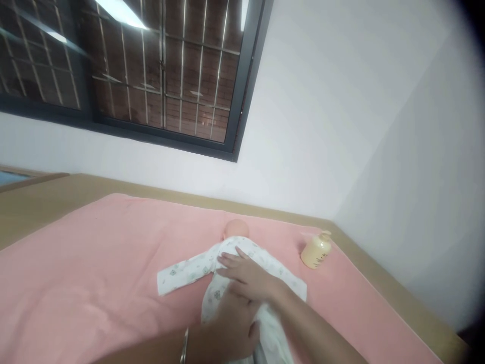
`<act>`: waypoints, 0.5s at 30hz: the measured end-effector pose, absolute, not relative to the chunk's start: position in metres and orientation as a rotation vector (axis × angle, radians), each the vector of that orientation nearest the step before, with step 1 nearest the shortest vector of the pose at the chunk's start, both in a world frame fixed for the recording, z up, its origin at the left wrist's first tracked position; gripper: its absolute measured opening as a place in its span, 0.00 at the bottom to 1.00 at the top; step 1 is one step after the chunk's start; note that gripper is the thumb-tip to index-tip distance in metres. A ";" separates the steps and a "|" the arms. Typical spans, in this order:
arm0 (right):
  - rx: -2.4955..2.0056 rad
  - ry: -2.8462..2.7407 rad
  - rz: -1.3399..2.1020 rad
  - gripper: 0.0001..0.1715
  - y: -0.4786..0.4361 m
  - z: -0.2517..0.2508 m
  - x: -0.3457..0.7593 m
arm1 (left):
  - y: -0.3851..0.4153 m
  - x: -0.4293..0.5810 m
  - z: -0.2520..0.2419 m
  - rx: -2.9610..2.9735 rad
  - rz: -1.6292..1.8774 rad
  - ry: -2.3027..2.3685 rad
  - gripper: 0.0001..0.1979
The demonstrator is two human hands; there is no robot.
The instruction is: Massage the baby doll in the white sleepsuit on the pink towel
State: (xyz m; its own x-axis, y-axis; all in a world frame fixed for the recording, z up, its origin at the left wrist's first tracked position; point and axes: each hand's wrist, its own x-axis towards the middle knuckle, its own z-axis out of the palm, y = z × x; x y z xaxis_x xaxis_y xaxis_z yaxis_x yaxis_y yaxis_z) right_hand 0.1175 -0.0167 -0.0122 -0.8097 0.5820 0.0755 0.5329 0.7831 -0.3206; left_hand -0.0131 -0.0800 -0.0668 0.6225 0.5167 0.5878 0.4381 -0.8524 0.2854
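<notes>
A baby doll [237,229] lies on a pink blanket [113,273], its head at the far end and partly covered at the neck by clothing. It has on a white baby garment [189,270] with a small print, the long sleeves spread to both sides. My right hand [246,278] rests on the upper chest of the garment, fingers stretched out and lying flat. Just nearer to me, my left hand [238,321], with a bangle at the wrist, is over the lower body of the garment. Motion smears it and its fingers are hidden.
A cream pump bottle [316,251] stands on the blanket at the right. The blanket covers a tan padded surface [45,202] with a raised edge against a white wall [303,111]. A dark-framed window [162,126] with bars is above.
</notes>
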 end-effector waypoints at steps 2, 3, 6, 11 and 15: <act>-0.900 -2.790 0.374 0.24 0.000 -0.011 0.108 | -0.080 -0.014 -0.067 2.736 1.046 0.825 0.26; -0.928 -2.775 0.333 0.23 0.008 -0.012 0.107 | -0.080 -0.015 -0.067 2.744 1.044 0.829 0.26; -1.043 -2.732 0.199 0.26 0.024 -0.019 0.120 | -0.079 -0.016 -0.068 2.771 1.029 0.817 0.23; -1.160 -2.651 0.208 0.34 0.009 -0.038 0.172 | -0.079 -0.018 -0.073 2.829 1.019 0.792 0.23; -1.127 -2.662 0.325 0.35 -0.024 -0.037 0.190 | -0.079 -0.016 -0.068 2.761 1.010 0.804 0.24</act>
